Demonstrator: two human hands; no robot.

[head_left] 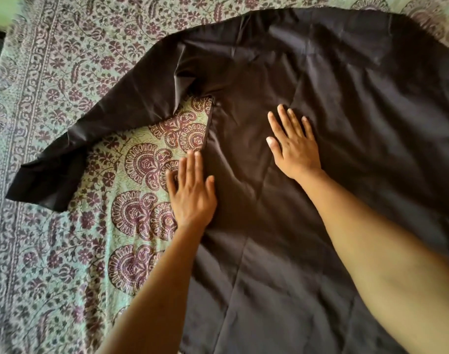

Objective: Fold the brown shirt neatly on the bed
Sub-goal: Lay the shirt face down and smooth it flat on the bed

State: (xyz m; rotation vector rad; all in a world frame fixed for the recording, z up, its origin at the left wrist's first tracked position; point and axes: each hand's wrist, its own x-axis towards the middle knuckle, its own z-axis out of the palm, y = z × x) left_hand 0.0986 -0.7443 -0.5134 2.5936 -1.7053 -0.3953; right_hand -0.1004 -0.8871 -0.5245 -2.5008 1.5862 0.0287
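Note:
The brown shirt [333, 103] lies spread flat over the bed, filling the centre and right of the head view. One long sleeve [111, 108] runs down to the left, its cuff near the left side. My left hand [191, 192] rests flat, fingers together, on the shirt's left side edge, half on the bedspread. My right hand [293, 146] lies palm down with fingers spread on the shirt's body, a little right of and beyond the left hand. Neither hand grips the cloth. The shirt's right part runs out of frame.
A green bedspread [65, 251] with maroon floral and paisley print covers the bed under the shirt. It shows broadly to the left and along the far edge. The bed's left edge is near the top left corner.

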